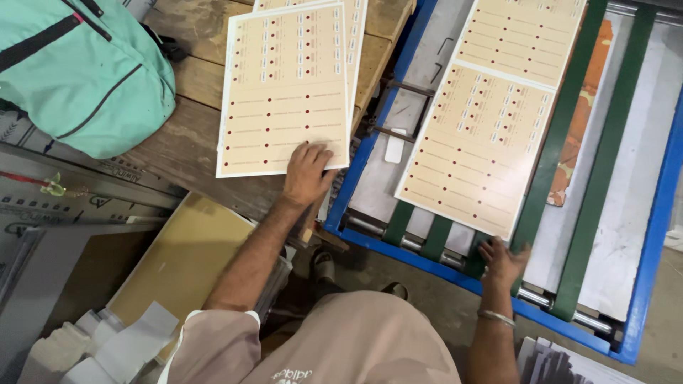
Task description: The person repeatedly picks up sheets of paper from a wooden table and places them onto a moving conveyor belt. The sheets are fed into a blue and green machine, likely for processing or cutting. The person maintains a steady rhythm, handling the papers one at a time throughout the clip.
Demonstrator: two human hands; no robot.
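While the left hand (307, 173) lies flat, grip spread, on stacked sheets (284, 89), the right hand (502, 262) seemingly touches a conveyor sheet (475, 149).

Pretty cluttered workshop corner. There's a worn wooden table (192, 135) with rough planks, and a teal backpack (85, 71) sitting on its left end. To the right is a blue metal machine frame (662, 206) with green belts (605, 156) running over rollers. Grey concrete floor (427, 284) below, plus a tan board (185, 263) and what looks like white paper scraps (121, 348) lower left. Light's flat and even.
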